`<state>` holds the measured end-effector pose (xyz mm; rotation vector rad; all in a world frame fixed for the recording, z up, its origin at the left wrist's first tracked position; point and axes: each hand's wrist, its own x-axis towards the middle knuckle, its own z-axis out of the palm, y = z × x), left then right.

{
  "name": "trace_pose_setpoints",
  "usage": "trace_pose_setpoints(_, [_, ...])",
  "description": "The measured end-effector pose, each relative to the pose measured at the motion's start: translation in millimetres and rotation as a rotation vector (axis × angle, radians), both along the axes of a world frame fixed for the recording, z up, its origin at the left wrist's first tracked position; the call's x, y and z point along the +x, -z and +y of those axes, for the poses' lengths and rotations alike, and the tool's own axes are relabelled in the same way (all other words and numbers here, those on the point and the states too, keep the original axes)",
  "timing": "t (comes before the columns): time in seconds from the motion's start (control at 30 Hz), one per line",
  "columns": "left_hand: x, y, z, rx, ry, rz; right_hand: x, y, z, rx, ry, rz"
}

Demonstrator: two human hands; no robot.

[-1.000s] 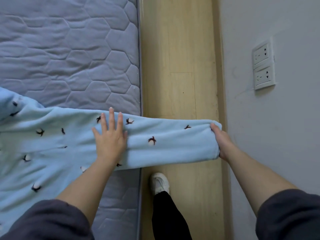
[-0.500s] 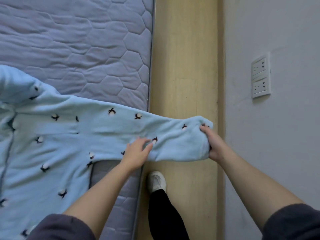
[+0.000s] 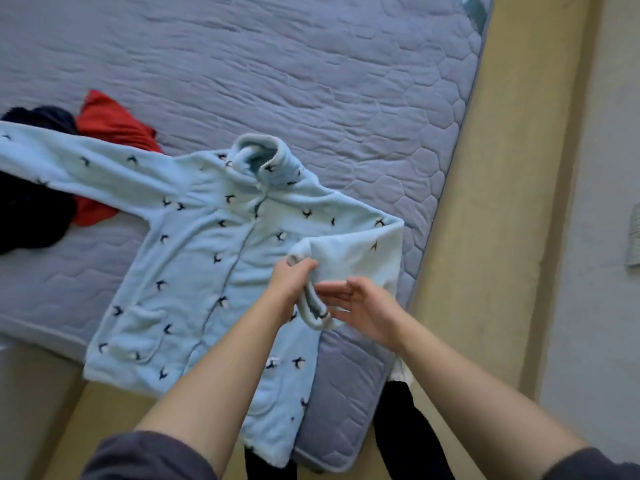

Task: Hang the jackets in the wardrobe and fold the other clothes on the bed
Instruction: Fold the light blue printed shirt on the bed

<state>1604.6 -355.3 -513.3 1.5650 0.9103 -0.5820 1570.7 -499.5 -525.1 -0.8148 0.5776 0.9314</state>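
A light blue fleece top (image 3: 207, 244) with small dark bird prints lies face up on the quilted grey-blue mattress (image 3: 311, 81), collar away from me. Its right sleeve is folded back over the chest. My left hand (image 3: 292, 277) grips the cuff end of that sleeve. My right hand (image 3: 356, 306) hovers beside the cuff with fingers straight, touching or nearly touching the fabric. The other sleeve stretches out flat to the far left, over other clothes.
A red garment (image 3: 107, 126) and a dark navy one (image 3: 27, 216) lie heaped at the left of the bed. The wooden floor (image 3: 485, 237) runs along the mattress on the right, then a grey wall (image 3: 606, 168). My black-clad legs stand at the bed corner.
The right sleeve, stretched out over the floor before, now lies folded across the top. My right hand has let go of the cuff; my left hand now grips it. My view swung left.
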Motion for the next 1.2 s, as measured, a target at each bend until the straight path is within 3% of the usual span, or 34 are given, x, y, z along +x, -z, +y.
trace_pose_setpoints(0.13, [-33, -9, 125, 0.002, -0.289, 0.009, -28, 9, 90, -0.212, 0.002, 0.063])
trace_pose_setpoints(0.27, [-63, -1, 257, 0.151, -0.442, -0.019, -47, 35, 161, -0.441, -0.016, 0.136])
trace_pose_setpoints(0.37, [-71, 23, 340, 0.39, -0.407, 0.02, -58, 58, 208, -0.535, -0.067, 0.172])
trace_pose_setpoints(0.5, [-74, 61, 393, 0.569, -0.146, 0.145, -73, 80, 247, -0.621, -0.167, 0.236])
trace_pose_setpoints(0.63, [-80, 84, 361, 0.539, 0.284, 0.113, -73, 90, 244, -0.822, -0.221, 0.146])
trace_pose_setpoints(0.73, [-88, 98, 321, 0.601, 0.69, -0.014, -62, 100, 220, -1.195, -0.423, -0.057])
trace_pose_setpoints(0.83, [-84, 127, 282, 0.7, 0.92, -0.142, -39, 122, 185, -1.536, -0.647, -0.234])
trace_pose_setpoints(1.0, [-68, 176, 212, 0.748, 1.151, -0.352, -1, 170, 148, -1.639, -0.74, -0.487])
trace_pose_setpoints(1.07, [-66, 189, 182, 0.755, 1.121, -0.446, 5, 190, 132, -1.615, -0.716, -0.588])
trace_pose_setpoints(1.2, [-59, 202, 118, 0.583, 0.688, -0.338, 4, 223, 93, -1.362, -0.458, -0.399])
